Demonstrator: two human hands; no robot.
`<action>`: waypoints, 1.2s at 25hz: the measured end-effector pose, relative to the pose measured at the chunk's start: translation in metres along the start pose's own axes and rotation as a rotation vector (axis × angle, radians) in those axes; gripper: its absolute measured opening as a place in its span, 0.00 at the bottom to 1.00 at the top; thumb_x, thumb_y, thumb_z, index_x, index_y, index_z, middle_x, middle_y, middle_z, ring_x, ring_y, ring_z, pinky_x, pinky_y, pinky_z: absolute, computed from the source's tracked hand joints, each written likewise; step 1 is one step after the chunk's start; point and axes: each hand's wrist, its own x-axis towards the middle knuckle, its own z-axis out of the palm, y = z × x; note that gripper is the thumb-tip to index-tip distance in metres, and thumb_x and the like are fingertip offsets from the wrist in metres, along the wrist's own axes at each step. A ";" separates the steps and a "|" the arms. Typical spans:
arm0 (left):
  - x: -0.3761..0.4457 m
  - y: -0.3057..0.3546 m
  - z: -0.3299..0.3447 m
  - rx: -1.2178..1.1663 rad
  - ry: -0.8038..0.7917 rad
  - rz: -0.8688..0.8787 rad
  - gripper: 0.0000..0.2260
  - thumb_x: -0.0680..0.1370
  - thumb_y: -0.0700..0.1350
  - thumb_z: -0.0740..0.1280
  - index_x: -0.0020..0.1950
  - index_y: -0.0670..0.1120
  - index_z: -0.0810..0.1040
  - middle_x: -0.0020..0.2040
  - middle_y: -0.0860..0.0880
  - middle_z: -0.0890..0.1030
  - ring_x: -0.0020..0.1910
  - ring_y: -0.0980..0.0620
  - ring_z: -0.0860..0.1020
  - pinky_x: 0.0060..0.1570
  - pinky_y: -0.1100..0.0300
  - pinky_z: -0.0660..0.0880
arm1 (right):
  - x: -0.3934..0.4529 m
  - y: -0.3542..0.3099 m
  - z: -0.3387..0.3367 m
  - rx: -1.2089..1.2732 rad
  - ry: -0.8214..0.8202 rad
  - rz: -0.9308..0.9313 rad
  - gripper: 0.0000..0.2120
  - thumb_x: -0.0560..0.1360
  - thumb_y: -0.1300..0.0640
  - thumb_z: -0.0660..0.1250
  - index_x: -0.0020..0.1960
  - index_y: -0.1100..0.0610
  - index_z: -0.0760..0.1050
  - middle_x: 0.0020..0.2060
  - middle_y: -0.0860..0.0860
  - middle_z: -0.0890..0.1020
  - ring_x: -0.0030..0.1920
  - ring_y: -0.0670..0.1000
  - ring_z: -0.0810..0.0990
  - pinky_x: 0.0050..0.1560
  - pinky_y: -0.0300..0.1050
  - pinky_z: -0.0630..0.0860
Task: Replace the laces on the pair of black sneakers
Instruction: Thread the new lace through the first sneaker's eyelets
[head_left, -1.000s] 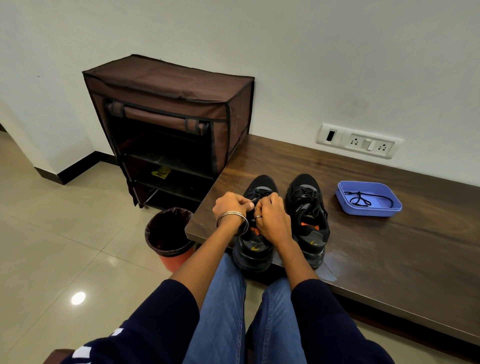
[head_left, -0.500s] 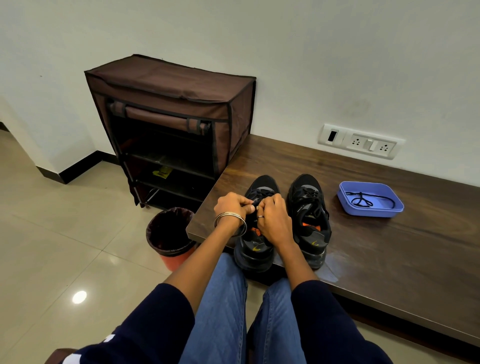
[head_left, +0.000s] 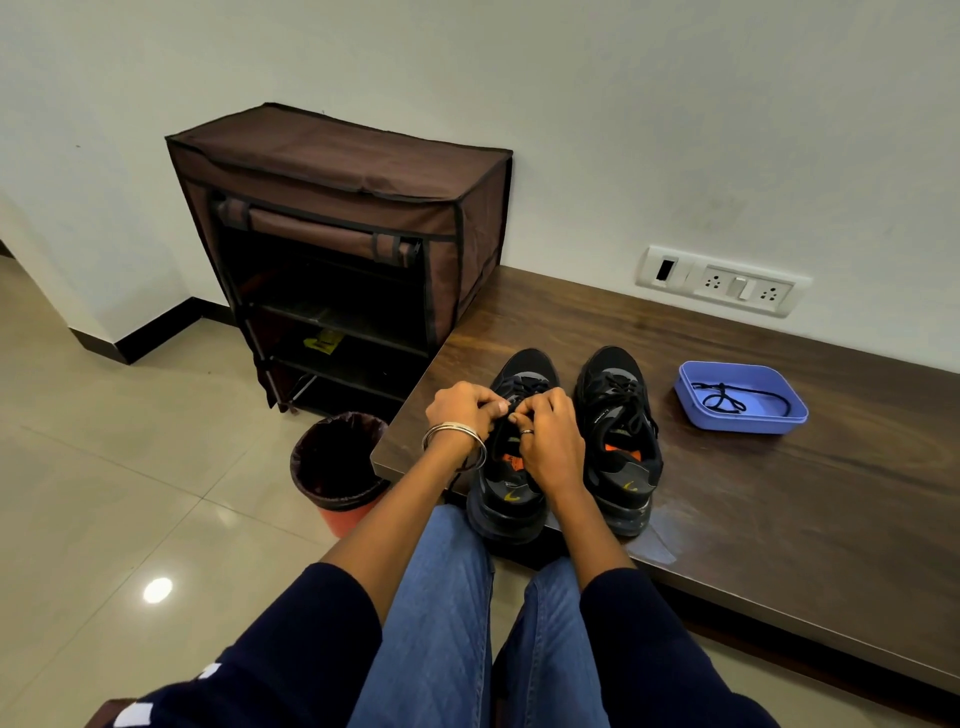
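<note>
Two black sneakers stand side by side on the dark wooden bench (head_left: 779, 493), toes toward the wall. Over the left sneaker (head_left: 511, 499), my left hand (head_left: 462, 408) and my right hand (head_left: 550, 441) meet above its tongue, fingers curled and pinching its black lace. The lace itself is mostly hidden under my fingers. The right sneaker (head_left: 618, 431) is laced and untouched. A blue tray (head_left: 743, 418) to the right holds a loose black lace (head_left: 722, 400).
A brown fabric shoe rack (head_left: 337, 249) stands against the wall left of the bench. A red bin (head_left: 337, 467) with a dark liner sits on the tiled floor by the bench corner. A white socket panel (head_left: 722, 280) is on the wall.
Both hands stay at the left sneaker's lace; the fingers have shifted slightly. The sneakers and tray have not moved.
</note>
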 end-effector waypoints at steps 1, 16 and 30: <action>0.002 -0.001 0.000 -0.011 -0.011 -0.011 0.03 0.75 0.51 0.71 0.46 0.55 0.85 0.41 0.50 0.85 0.42 0.51 0.83 0.50 0.54 0.80 | 0.000 0.000 0.001 0.016 0.021 -0.002 0.05 0.79 0.55 0.63 0.51 0.56 0.75 0.52 0.50 0.72 0.56 0.49 0.70 0.37 0.44 0.66; 0.012 0.014 -0.015 -0.810 0.033 -0.244 0.10 0.81 0.37 0.56 0.41 0.45 0.72 0.42 0.44 0.81 0.35 0.48 0.79 0.43 0.47 0.79 | -0.004 -0.005 0.004 -0.122 0.263 0.266 0.47 0.62 0.51 0.81 0.73 0.55 0.60 0.62 0.58 0.69 0.62 0.58 0.68 0.61 0.56 0.69; 0.000 -0.003 -0.017 0.204 -0.146 0.159 0.08 0.73 0.52 0.72 0.51 0.57 0.84 0.50 0.53 0.84 0.51 0.52 0.80 0.54 0.56 0.77 | -0.006 0.000 0.004 0.145 0.197 0.333 0.41 0.69 0.58 0.76 0.75 0.58 0.57 0.58 0.57 0.79 0.60 0.57 0.77 0.55 0.52 0.76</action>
